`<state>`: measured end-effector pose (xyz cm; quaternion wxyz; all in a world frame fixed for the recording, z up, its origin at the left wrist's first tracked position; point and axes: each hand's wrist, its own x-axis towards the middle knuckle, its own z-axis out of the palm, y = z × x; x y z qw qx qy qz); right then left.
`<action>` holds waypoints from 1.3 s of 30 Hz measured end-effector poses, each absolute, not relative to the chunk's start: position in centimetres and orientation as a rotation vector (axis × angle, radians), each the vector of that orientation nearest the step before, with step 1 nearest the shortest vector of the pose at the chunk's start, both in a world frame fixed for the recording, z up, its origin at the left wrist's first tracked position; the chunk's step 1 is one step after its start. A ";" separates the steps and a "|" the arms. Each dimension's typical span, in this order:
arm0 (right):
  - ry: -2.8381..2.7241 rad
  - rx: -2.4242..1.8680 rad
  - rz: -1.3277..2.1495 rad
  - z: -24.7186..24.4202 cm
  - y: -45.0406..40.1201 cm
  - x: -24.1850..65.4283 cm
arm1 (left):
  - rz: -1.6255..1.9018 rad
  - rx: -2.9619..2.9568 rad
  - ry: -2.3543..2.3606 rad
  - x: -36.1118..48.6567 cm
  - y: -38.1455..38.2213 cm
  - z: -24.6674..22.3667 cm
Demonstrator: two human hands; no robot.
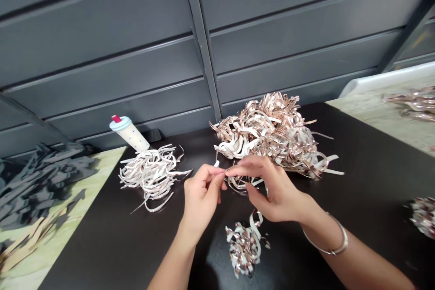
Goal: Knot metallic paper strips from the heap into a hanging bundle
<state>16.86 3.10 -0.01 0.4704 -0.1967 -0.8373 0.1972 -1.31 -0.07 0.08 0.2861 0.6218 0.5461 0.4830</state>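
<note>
My left hand [203, 197] is closed in a pinch on a thin strip, its end between thumb and forefinger over the black table [136, 244]. My right hand [272, 190] reaches in from the right, forefinger touching the strip at the left fingertips, thumb held apart below. Behind my hands lies a large heap of shiny rose-gold and white strips [272, 131]. Left of them sits a smaller pile of white curled strips [151, 174]. Nearer me is a small bunch of curled shiny pieces [243, 249].
A white cup with a light blue lid and red tip [131, 133] stands at the back left. Dark grey scraps [44, 181] lie at far left. Another shiny bunch [424, 217] sits at the right edge. A grey panelled wall [136, 54] rises behind.
</note>
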 end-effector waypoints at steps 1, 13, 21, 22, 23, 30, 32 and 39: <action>-2.046 -0.464 0.541 0.0 3.1 17.1 | 1.282 1.668 1.445 -1.3 -0.1 0.1; -1.415 -0.480 1.796 -0.5 6.6 17.9 | 1.228 2.912 1.326 -2.1 -0.4 0.3; -1.203 -0.493 2.087 -2.1 7.8 16.0 | 1.236 3.182 1.242 -1.9 -0.1 0.3; -1.192 -0.497 2.077 -2.6 8.2 15.8 | 1.271 3.173 1.204 -1.7 -0.2 0.3; -1.180 -0.504 2.049 -3.1 8.7 15.6 | 1.331 3.151 1.146 -1.6 -0.4 0.4; -1.252 -0.585 1.692 -4.6 9.0 14.3 | 1.601 2.966 1.457 -5.4 -0.1 1.4; -1.637 -0.625 1.387 -5.1 7.0 13.3 | 1.195 2.770 2.152 -7.8 1.2 1.1; -2.714 -0.283 0.446 -10.7 0.2 14.1 | 0.124 1.752 2.826 -14.9 4.3 -1.2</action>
